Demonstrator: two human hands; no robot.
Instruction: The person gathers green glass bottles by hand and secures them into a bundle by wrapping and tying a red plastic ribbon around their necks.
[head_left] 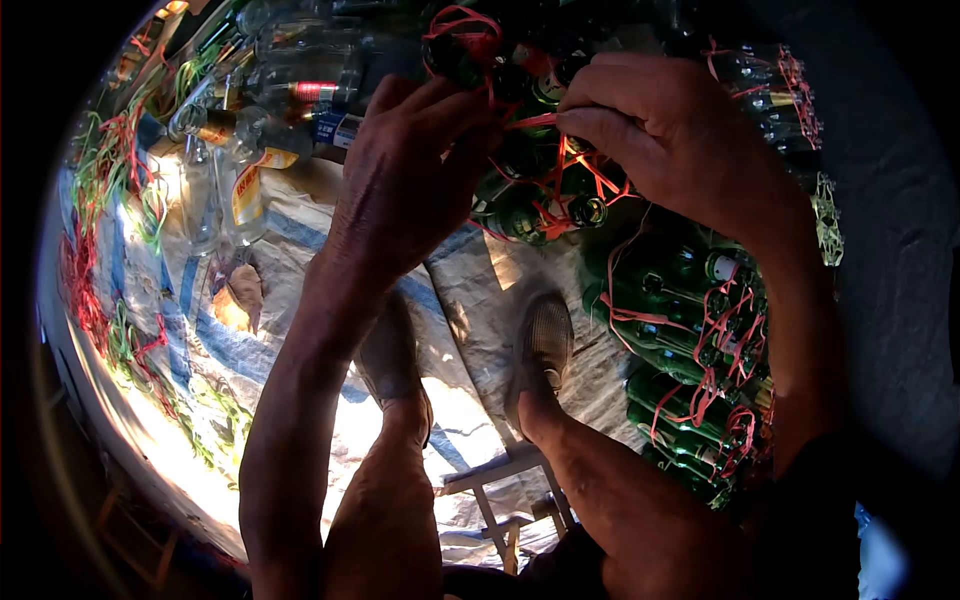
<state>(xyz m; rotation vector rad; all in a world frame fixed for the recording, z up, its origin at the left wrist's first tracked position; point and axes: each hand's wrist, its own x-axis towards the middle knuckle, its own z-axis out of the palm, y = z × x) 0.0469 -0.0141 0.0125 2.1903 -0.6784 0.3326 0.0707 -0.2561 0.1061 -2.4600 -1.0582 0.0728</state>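
A bundle of green glass bottles (520, 218) stands before me, necks up, with red plastic string wound among the necks. A length of red string (533, 121) stretches between my two hands above the bottles. The thumb and fingers of my right hand (665, 130) pinch one end of it. My left hand (415, 170) is closed at the other side of the string; its fingertips are in shadow, but the string runs into them. More loops of red string (465, 28) rise behind the left fingers.
Tied green bottles (665, 300) lie stacked at the right, near my leg. Clear bottles (200, 200) lie at the left, beside red and green string strands (90, 290). A dry leaf (238, 298) rests on the striped sheet (290, 310). My feet and a metal frame (500, 480) are below.
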